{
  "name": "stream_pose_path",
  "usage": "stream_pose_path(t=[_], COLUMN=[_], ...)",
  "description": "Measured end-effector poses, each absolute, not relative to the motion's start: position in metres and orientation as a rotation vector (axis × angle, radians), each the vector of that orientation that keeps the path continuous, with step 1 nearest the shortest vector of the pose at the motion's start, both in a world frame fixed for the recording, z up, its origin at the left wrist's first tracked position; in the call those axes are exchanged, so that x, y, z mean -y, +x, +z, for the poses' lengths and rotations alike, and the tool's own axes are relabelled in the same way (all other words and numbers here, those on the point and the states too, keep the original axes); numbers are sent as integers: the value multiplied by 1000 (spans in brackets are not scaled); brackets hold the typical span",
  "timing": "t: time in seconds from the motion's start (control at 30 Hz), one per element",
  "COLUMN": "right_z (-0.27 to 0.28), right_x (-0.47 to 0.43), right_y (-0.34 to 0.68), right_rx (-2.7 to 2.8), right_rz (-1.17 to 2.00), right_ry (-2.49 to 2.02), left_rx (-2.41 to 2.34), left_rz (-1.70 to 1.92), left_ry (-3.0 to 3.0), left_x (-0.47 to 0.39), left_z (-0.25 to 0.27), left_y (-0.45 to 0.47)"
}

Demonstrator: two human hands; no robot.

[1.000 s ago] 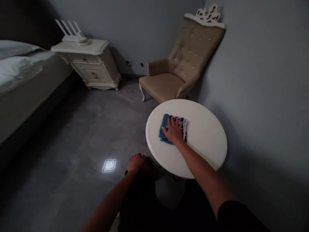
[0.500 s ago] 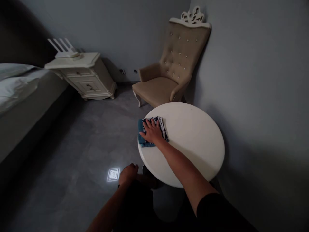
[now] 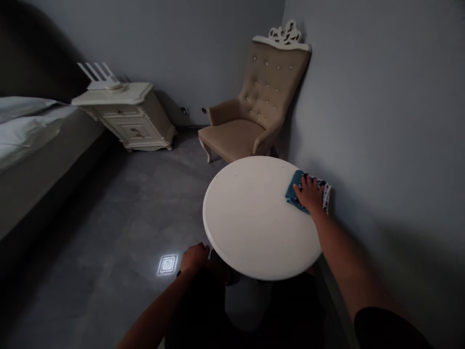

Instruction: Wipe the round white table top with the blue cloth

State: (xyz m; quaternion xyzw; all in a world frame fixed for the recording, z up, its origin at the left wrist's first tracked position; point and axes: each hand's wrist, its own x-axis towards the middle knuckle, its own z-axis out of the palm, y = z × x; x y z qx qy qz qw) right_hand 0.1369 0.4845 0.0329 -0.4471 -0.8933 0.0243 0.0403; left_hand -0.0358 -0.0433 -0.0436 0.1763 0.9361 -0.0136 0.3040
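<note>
My right hand (image 3: 309,193) lies with its fingers spread over a folded cloth (image 3: 296,190), pressing it against the right side of a round white table (image 3: 254,218). The cloth is teal on one side and dark with a white pattern on the other, and its right part reaches the table's rim. Low in the view, my left hand (image 3: 195,256) is closed near my dark-clothed leg, just left of the table's front edge. Its palm side is hidden, so whatever it may hold cannot be seen.
Behind the table stands a brown tufted armchair (image 3: 240,135). A grey wall (image 3: 392,121) runs close along the right. Farther left are a cream nightstand (image 3: 141,121) with a white router (image 3: 105,82) and a bed (image 3: 43,150). A bright square pattern (image 3: 167,264) shows on the floor.
My right hand and the cloth have moved from the table's left side across to its right side. My left hand has stayed nearly in place; the view has shifted slightly.
</note>
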Motion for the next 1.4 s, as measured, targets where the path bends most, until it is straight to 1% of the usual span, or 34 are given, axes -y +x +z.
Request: stream_pose_path(t=[0.1, 0.2, 0.27, 0.37, 0.5, 0.7, 0.8, 0.87, 0.97, 1.03, 1.2, 1.3, 1.4], right_z=[32, 28, 26, 27, 33, 35, 34, 34, 35, 37, 40, 39, 37], right_x=[-493, -486, -473, -438, -368, -259, -228, -223, -235, -255, -338, -406, -472], right_y=[149, 137, 118, 76, 0, -112, -144, -154, -154, -147, -103, -55, 8], right_rx=[2576, 2404, 2405, 2559, 2781, 2923, 2933, 2950, 2989, 3000, 2947, 2900, 2836], right_rz=[10, 68, 99, 71, 60, 256, 303, 347, 421, 408, 319, 298, 196], right_ry=[-1562, -1746, -1737, -1526, -1223, -772, -636, -548, -366, -335, -629, -836, -1088], left_rx=[-2487, -2487, -2482, -2470, -2455, -2466, -2465, -2461, -2460, -2460, -2467, -2475, -2476], left_rz=[4, 36, 54, 84, 122, 128, 108, 90, 65, 48, 4, -22, -38], left_ry=[472, 458, 451, 456, 461, 434, 422, 412, 406, 403, 399, 398, 412], left_x=[50, 57, 60, 62, 65, 74, 76, 76, 73, 69, 60, 56, 51], left_z=[-46, -48, -49, -50, -54, -60, -61, -60, -56, -53, -48, -47, -45], left_y=[-35, -36, -39, -42, -46, -48, -50, -52, -55, -55, -52, -48, -45])
